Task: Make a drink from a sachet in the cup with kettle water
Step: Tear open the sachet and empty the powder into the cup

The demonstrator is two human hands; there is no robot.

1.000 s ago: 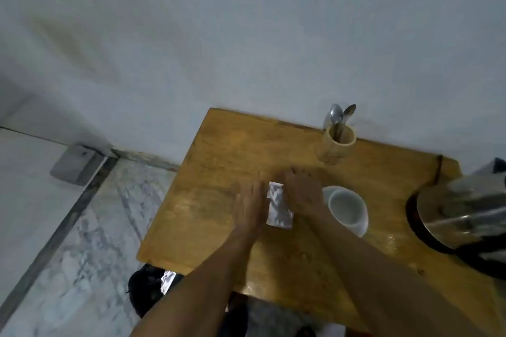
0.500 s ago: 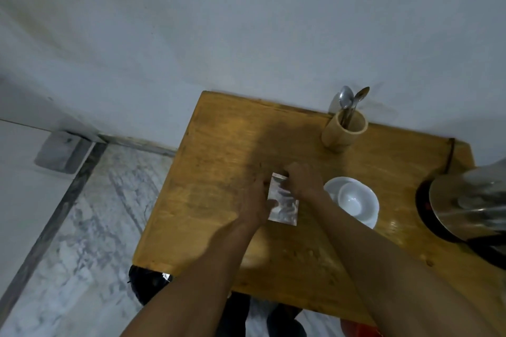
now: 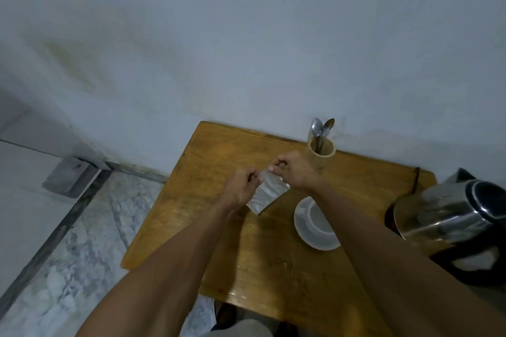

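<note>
So, quick rundown of where this drink-making sits:

Sachet: the small silvery foil sachet (image 3: pixel 265 192) is held up over the worn wooden bench (image 3: pixel 219 161), around the middle, with its top edge pinched from both sides.
Left hand: left hand (image 3: pixel 241 186) has its grip clenched on the top corner at the 9 o'clock side, probably to anchor it.
Right hand: right hand (image 3: pixel 294 169) is grasping the same top edge at 3 o'clock; looks like a tear-open setup, though I can't tell if it's ripped yet.
Cup: white ceramic cup (image 3: pixel 319 220) on its white saucer (image 3: pixel 304 230), just at 4 o'clock of the sachet, close so the powder tips straight in. Looks empty.
Kettle: shiny steel electric kettle (image 3: pixel 449 216) way over at 3 o'clock, within reach for the pour.
Spoons: two metal spoons (image 3: pixel 321 128) standing in a bamboo holder (image 3: pixel 320 156) at 1 o'clock, handy for stirring.
</note>
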